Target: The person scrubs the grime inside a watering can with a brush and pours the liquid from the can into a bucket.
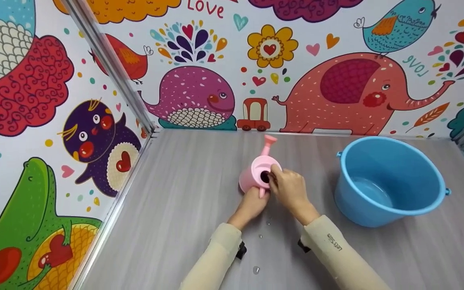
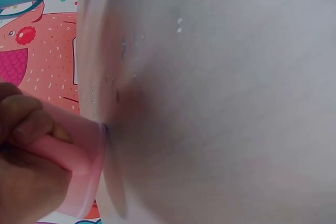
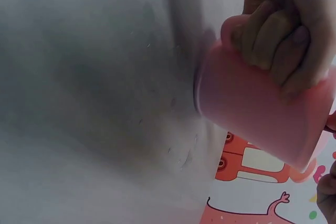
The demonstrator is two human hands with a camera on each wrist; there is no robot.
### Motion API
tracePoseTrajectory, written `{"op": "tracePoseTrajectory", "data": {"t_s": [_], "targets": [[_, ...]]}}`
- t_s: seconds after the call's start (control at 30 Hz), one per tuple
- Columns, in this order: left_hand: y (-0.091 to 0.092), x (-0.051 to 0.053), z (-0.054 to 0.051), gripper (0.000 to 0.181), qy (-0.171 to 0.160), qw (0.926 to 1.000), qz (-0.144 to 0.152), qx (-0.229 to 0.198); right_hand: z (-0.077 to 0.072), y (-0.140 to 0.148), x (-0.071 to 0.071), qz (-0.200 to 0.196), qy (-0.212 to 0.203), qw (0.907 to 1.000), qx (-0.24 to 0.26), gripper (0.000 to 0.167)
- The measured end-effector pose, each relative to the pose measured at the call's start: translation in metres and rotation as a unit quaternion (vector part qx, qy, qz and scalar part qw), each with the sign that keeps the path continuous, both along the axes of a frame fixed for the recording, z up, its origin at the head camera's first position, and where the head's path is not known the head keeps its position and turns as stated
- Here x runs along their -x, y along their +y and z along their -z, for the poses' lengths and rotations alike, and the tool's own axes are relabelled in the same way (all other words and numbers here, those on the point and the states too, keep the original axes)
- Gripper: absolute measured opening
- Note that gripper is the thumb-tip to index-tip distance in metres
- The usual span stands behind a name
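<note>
A pink watering can [image 1: 251, 177] stands on the grey tabletop, its spout and sprinkler head [image 1: 270, 139] pointing away from me. My left hand [image 1: 253, 203] grips the can's handle [image 2: 63, 153], fingers wrapped round it in both wrist views. At the can's round mouth is my right hand [image 1: 290, 187], thumb and fingers bent together. They seem to pinch a small dark thing [image 1: 264, 176] in the opening; its kind is hard to make out. In the right wrist view only a few right-hand fingers [image 3: 328, 192] show at the edge. The inside of the can is mostly hidden.
A large blue bucket [image 1: 377, 209] stands to the right of my right hand. Water drops [image 1: 256, 270] lie on the tabletop [image 1: 175, 225] between my forearms. Walls with printed cartoon animals [image 1: 191, 96] close off the back and left side, with a metal rail [image 1: 113, 219] along the left edge.
</note>
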State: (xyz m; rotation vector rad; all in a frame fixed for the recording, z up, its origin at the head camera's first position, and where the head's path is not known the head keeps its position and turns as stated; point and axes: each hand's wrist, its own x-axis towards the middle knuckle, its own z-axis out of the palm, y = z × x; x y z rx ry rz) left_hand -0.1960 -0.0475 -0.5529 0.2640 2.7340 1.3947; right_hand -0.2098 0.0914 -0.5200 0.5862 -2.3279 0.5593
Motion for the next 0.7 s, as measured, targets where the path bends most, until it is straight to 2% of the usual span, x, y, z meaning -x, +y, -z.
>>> {"op": "tracePoseTrajectory", "data": {"t_s": [0.07, 0.2, 0.3, 0.4, 0.7], "targets": [[0.001, 0.0, 0.0, 0.029, 0.001, 1.0, -0.001, -0.002, 0.0, 0.0, 0.0, -0.001, -0.007, 1.0, 0.0, 0.021], [0.001, -0.001, 0.001, 0.019, 0.024, 0.9997, 0.003, 0.008, 0.001, 0.001, -0.002, 0.004, 0.0, 1.0, -0.007, 0.022], [0.002, -0.001, 0.001, 0.019, 0.038, 0.9991, 0.009, 0.016, 0.002, 0.003, -0.003, 0.001, 0.019, 0.9997, -0.017, 0.024], [0.002, -0.001, 0.001, 0.022, 0.037, 0.9991, 0.011, 0.016, 0.002, 0.006, -0.005, -0.007, 0.041, 0.9987, -0.028, 0.024], [0.003, 0.001, 0.002, 0.027, 0.054, 0.9984, -0.009, 0.012, -0.009, 0.011, -0.016, -0.037, 0.11, 0.9922, -0.046, 0.026]]}}
